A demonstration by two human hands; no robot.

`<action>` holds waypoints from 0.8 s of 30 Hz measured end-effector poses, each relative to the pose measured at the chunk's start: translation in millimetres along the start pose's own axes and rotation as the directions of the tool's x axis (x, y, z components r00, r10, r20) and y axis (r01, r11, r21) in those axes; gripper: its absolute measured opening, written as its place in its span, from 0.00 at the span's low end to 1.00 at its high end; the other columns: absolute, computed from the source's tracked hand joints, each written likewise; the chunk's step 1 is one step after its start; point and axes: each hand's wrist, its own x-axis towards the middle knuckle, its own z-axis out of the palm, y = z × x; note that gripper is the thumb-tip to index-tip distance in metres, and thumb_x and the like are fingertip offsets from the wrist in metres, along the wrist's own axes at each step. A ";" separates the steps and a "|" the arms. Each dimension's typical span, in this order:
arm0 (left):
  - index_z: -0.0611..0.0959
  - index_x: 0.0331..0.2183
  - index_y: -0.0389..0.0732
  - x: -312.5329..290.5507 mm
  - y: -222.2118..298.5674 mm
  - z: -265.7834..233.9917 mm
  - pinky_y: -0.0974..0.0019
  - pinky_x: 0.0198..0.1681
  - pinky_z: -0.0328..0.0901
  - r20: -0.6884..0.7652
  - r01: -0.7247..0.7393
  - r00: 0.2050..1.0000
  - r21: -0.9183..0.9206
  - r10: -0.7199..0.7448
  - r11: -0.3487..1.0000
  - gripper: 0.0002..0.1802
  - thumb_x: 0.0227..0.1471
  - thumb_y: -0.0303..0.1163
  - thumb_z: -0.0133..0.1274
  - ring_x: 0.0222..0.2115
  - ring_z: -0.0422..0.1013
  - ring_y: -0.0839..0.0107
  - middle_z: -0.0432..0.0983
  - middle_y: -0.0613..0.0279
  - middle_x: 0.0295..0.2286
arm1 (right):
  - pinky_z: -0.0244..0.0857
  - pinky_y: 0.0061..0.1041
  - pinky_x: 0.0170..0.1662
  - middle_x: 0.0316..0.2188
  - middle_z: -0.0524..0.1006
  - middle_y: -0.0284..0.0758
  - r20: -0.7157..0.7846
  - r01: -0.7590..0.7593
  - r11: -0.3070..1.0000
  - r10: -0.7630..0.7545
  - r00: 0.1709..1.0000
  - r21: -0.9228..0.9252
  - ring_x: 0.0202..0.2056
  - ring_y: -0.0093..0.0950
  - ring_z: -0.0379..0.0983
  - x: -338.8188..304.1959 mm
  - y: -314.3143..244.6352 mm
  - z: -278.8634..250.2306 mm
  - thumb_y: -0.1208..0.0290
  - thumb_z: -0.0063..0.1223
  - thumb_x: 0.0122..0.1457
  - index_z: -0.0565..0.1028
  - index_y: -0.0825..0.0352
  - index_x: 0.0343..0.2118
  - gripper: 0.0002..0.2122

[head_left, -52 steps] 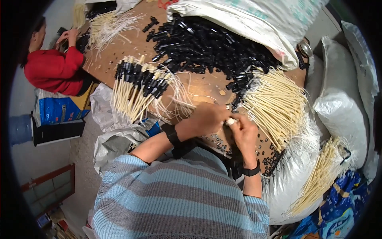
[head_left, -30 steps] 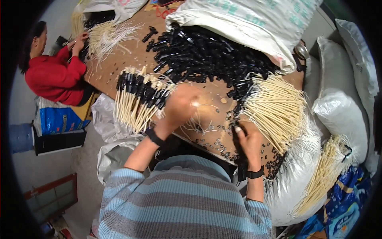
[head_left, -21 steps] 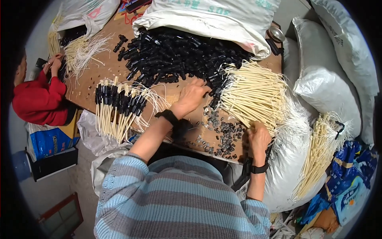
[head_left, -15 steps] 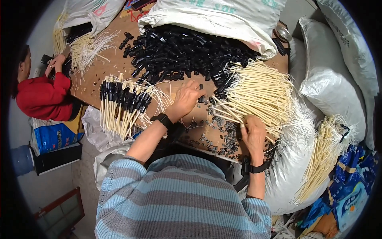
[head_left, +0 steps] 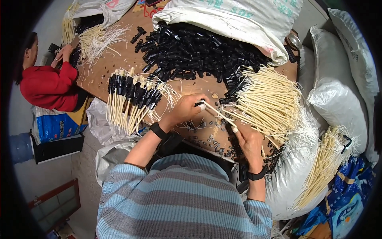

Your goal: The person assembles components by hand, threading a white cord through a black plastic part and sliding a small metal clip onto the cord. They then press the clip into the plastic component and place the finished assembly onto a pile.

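Observation:
My left hand (head_left: 190, 107) is closed around a small black plastic fitting (head_left: 200, 103), mostly hidden by the fingers. My right hand (head_left: 249, 140) pinches a thin cream-coloured stick (head_left: 221, 114) near one end. The stick's other end reaches the black fitting at my left fingertips; whether it sits inside cannot be made out. Right of my hands lies a big bundle of cream sticks (head_left: 274, 105) with white strings. A heap of black plastic fittings (head_left: 191, 55) spreads beyond them. To my left, several sticks with black fittings on their ends (head_left: 129, 99) lie in a row.
Small dark bits (head_left: 215, 145) lie scattered along the near table edge. A white woven sack (head_left: 234, 24) stands behind the heap, and grey sacks (head_left: 330, 67) rise at the right. A person in a red top (head_left: 49, 87) works at the far left.
My left hand has lifted a black fitting off the table and drawn it nearer. My right hand has brought a stick from the bundle to meet it. The view has shifted slightly.

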 end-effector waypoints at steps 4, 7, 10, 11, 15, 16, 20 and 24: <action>0.78 0.34 0.40 -3.0 -16.3 11.8 0.62 0.34 0.67 0.151 -0.402 0.916 0.332 0.372 0.853 0.13 0.41 0.22 0.52 0.28 0.71 0.61 0.74 0.58 0.29 | 0.62 0.33 0.18 0.15 0.71 0.35 0.125 0.107 0.989 -0.094 0.988 -0.102 0.17 0.36 0.71 3.0 -10.3 4.4 0.68 0.54 0.56 0.79 0.57 0.37 0.07; 0.77 0.37 0.41 -2.1 2.5 34.7 0.61 0.32 0.68 0.225 -0.578 0.812 0.179 0.539 0.796 0.18 0.38 0.20 0.52 0.28 0.71 0.57 0.74 0.60 0.31 | 0.66 0.34 0.21 0.25 0.75 0.39 0.078 0.082 0.996 -0.079 0.994 -0.036 0.19 0.36 0.73 4.1 -27.4 21.0 0.69 0.55 0.55 0.78 0.61 0.39 0.09; 0.76 0.37 0.40 -11.2 19.2 40.2 0.59 0.31 0.68 0.298 -0.522 0.846 0.294 0.442 0.801 0.18 0.39 0.19 0.50 0.29 0.72 0.55 0.74 0.61 0.33 | 0.68 0.34 0.32 0.39 0.76 0.44 0.004 -0.091 0.995 0.091 0.996 0.027 0.31 0.42 0.75 13.3 -37.8 34.0 0.76 0.58 0.48 0.79 0.65 0.33 0.08; 0.76 0.36 0.40 -14.5 23.6 40.6 0.57 0.31 0.68 0.332 -0.431 0.888 0.365 0.317 0.825 0.16 0.40 0.19 0.49 0.29 0.73 0.54 0.74 0.59 0.32 | 0.68 0.34 0.32 0.39 0.76 0.44 0.007 -0.091 0.995 0.091 0.996 0.030 0.31 0.42 0.75 15.8 -35.1 36.1 0.76 0.58 0.48 0.79 0.65 0.33 0.08; 0.77 0.34 0.40 -26.2 -11.0 18.7 0.54 0.29 0.67 -0.017 -0.261 0.958 0.363 0.286 0.894 0.13 0.41 0.20 0.49 0.28 0.73 0.53 0.75 0.57 0.29 | 0.62 0.16 0.24 0.42 0.77 0.36 0.048 -0.242 0.688 0.288 0.956 0.684 0.21 0.20 0.70 13.3 0.8 13.0 0.73 0.59 0.53 0.70 0.65 0.18 0.11; 0.77 0.34 0.40 -26.8 -23.7 6.2 0.54 0.30 0.67 -0.068 -0.077 0.991 0.393 0.112 0.916 0.13 0.41 0.21 0.49 0.28 0.73 0.52 0.76 0.54 0.28 | 0.61 0.15 0.24 0.38 0.78 0.35 0.106 -0.184 0.310 0.251 0.962 0.933 0.21 0.18 0.69 8.0 9.3 -0.4 0.75 0.58 0.54 0.71 0.65 0.20 0.09; 0.79 0.37 0.36 -15.4 -0.1 23.3 0.62 0.28 0.67 -0.073 0.141 0.988 0.088 -0.135 0.986 0.14 0.43 0.20 0.50 0.22 0.72 0.67 0.76 0.60 0.22 | 0.65 0.26 0.23 0.22 0.77 0.37 0.077 -0.068 0.818 0.029 0.997 0.571 0.20 0.30 0.72 20.4 -33.1 11.4 0.70 0.60 0.53 0.74 0.65 0.29 0.06; 0.80 0.37 0.34 -12.8 21.5 32.4 0.72 0.29 0.64 0.006 0.179 0.984 -0.156 -0.180 0.971 0.16 0.41 0.18 0.52 0.25 0.67 0.82 0.74 0.66 0.22 | 0.60 0.25 0.21 0.14 0.68 0.36 0.104 -0.086 0.946 0.056 0.993 0.312 0.15 0.28 0.64 10.2 -40.1 48.2 0.71 0.62 0.51 0.78 0.64 0.37 0.10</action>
